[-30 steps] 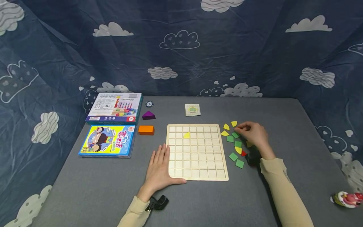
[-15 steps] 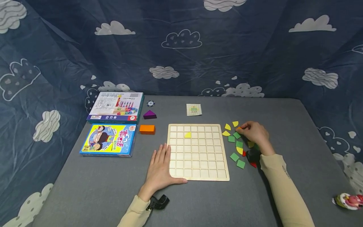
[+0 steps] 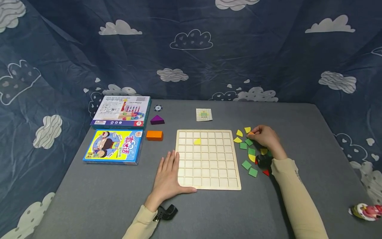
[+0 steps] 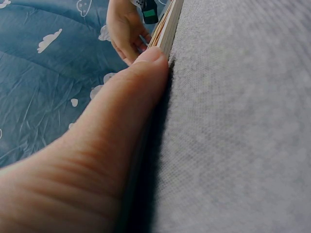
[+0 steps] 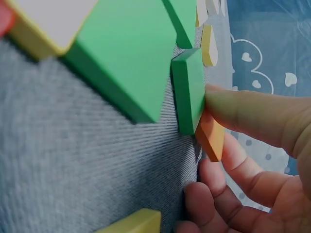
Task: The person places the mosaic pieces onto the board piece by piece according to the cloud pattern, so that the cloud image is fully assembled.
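Note:
My left hand (image 3: 167,174) lies with straight fingers along the left edge of the square wooden grid board (image 3: 209,160), its thumb at the front edge. In the left wrist view that thumb (image 4: 119,104) presses against the board's side. Right of the board, my right hand (image 3: 266,138) pinches a small orange tile (image 5: 212,140) between thumb and index finger, low over the table. A green square tile (image 5: 188,92) stands right beside the thumb tip in the right wrist view. One yellow tile (image 3: 197,141) sits in a cell near the board's upper left.
Several green tiles (image 3: 246,165), yellow quarter-round tiles (image 3: 237,140) and red tiles (image 3: 266,172) lie right of the board. A pattern card (image 3: 204,115) is behind it. Two boxes (image 3: 113,146), an orange block (image 3: 154,135), a purple prism (image 3: 157,120) and a chip (image 3: 158,108) stand left. A figurine (image 3: 365,211) is far right.
The orange tile has come into sight at my right fingertips, and that hand has shifted slightly back and away from the front. My left hand stays at the board.

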Available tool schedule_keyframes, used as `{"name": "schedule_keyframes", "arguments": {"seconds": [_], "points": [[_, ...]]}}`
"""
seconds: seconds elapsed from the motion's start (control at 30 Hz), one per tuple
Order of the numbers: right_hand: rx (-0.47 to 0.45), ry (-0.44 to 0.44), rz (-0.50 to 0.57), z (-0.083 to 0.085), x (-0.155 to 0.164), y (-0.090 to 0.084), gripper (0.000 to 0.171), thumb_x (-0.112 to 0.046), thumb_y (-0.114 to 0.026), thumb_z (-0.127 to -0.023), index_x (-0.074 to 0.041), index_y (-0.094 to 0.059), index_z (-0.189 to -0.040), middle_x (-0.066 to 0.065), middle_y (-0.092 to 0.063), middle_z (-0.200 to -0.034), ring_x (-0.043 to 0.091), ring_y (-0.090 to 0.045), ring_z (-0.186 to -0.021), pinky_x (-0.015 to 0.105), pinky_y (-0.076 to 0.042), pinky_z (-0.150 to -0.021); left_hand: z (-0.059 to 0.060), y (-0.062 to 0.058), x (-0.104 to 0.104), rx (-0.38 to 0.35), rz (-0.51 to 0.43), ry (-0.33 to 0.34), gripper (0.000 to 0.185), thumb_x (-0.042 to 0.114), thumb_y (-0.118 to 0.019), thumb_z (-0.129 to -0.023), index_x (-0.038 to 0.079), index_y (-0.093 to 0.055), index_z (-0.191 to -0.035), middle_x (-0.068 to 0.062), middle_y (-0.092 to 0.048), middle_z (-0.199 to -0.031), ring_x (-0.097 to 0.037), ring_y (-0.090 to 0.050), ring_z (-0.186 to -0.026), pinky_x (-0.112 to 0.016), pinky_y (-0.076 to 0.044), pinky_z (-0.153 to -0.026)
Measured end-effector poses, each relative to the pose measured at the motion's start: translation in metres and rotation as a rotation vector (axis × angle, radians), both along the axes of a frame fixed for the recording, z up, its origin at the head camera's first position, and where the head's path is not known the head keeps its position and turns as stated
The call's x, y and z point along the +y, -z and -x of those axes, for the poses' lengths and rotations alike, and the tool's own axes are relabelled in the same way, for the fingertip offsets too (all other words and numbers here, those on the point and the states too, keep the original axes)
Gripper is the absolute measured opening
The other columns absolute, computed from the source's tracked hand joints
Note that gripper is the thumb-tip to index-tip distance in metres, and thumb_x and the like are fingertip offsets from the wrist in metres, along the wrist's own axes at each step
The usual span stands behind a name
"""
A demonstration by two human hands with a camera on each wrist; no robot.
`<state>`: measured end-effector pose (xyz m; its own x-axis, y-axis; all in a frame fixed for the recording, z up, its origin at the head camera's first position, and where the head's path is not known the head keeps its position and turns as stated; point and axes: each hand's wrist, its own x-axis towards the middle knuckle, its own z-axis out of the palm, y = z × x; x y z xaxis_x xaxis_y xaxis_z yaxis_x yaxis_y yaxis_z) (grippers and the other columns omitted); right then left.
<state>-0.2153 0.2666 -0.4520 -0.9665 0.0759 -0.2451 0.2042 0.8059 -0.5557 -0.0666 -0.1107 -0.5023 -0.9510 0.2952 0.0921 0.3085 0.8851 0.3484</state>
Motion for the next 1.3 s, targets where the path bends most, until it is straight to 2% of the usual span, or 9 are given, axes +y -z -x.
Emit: {"name": "schedule_keyframes", "arguments": {"seconds": [0.17, 0.37, 0.63, 0.73, 0.93, 1.13, 1.3], "points": [[0.015, 0.012, 0.043, 0.000, 0.002, 0.002, 0.036, -0.031, -0.072, -0.084, -0.002, -0.059, -0.099, 0.012, -0.056, -0.086, 0.026, -0.050, -0.071, 0.036, -0.039, -0.058, 0.000, 0.001, 0.001, 0.021, -0.002, 0.006, 0.137, 0.084, -0.063, -0.056, -0.002, -0.014, -0.150, -0.019, -0.013, -0.155, -0.031, -0.007, -0.142, -0.046, -0.003, -0.113], [0.047, 0.043, 0.127, -0.005, 0.007, 0.005, 0.032, -0.024, -0.072, -0.085, 0.000, -0.055, -0.099, 0.012, -0.052, -0.083, 0.026, -0.047, -0.071, 0.034, -0.037, -0.060, -0.001, -0.001, 0.002, 0.013, -0.009, 0.010, 0.137, 0.083, -0.064, -0.055, -0.002, -0.015, -0.150, -0.019, -0.013, -0.155, -0.031, -0.007, -0.142, -0.046, -0.003, -0.113], [0.100, 0.040, 0.116, -0.012, 0.011, 0.001, 0.028, -0.020, -0.066, -0.089, 0.003, -0.059, -0.106, 0.016, -0.063, -0.091, 0.026, -0.054, -0.076, 0.033, -0.042, -0.062, -0.001, -0.002, 0.002, -0.007, 0.003, 0.006, 0.137, 0.083, -0.064, -0.056, -0.001, -0.012, -0.150, -0.018, -0.011, -0.156, -0.029, -0.004, -0.143, -0.045, -0.001, -0.113], [0.139, 0.038, 0.129, -0.015, 0.009, 0.001, 0.032, -0.022, -0.064, -0.091, 0.004, -0.061, -0.110, 0.020, -0.063, -0.096, 0.028, -0.054, -0.078, 0.035, -0.044, -0.060, -0.001, -0.001, 0.002, -0.004, 0.001, 0.006, 0.137, 0.083, -0.064, -0.056, -0.001, -0.013, -0.150, -0.018, -0.011, -0.156, -0.030, -0.005, -0.143, -0.045, -0.001, -0.113], [0.236, -0.008, 0.154, -0.019, -0.007, 0.005, 0.042, -0.040, -0.063, -0.091, 0.000, -0.067, -0.103, 0.014, -0.063, -0.094, 0.022, -0.053, -0.072, 0.033, -0.045, -0.046, -0.001, 0.000, 0.001, 0.013, -0.004, 0.003, 0.137, 0.083, -0.064, -0.055, -0.002, -0.014, -0.150, -0.018, -0.010, -0.156, -0.030, -0.006, -0.143, -0.046, -0.003, -0.113], [0.237, -0.100, 0.224, -0.028, -0.036, -0.008, 0.027, -0.024, -0.067, -0.090, 0.003, -0.066, -0.097, 0.014, -0.064, -0.087, 0.023, -0.053, -0.069, 0.030, -0.043, -0.055, 0.000, 0.001, 0.001, 0.014, -0.007, -0.001, 0.137, 0.083, -0.064, -0.055, -0.001, -0.013, -0.150, -0.018, -0.010, -0.156, -0.028, -0.004, -0.143, -0.045, -0.001, -0.113], [0.199, -0.123, 0.266, -0.029, -0.058, -0.009, 0.021, -0.021, -0.070, -0.088, -0.001, -0.066, -0.093, 0.009, -0.062, -0.081, 0.022, -0.051, -0.066, 0.029, -0.041, -0.053, 0.000, 0.001, 0.001, 0.016, -0.008, -0.002, 0.137, 0.083, -0.064, -0.055, -0.001, -0.013, -0.150, -0.018, -0.010, -0.156, -0.029, -0.004, -0.143, -0.045, -0.002, -0.113]]}}
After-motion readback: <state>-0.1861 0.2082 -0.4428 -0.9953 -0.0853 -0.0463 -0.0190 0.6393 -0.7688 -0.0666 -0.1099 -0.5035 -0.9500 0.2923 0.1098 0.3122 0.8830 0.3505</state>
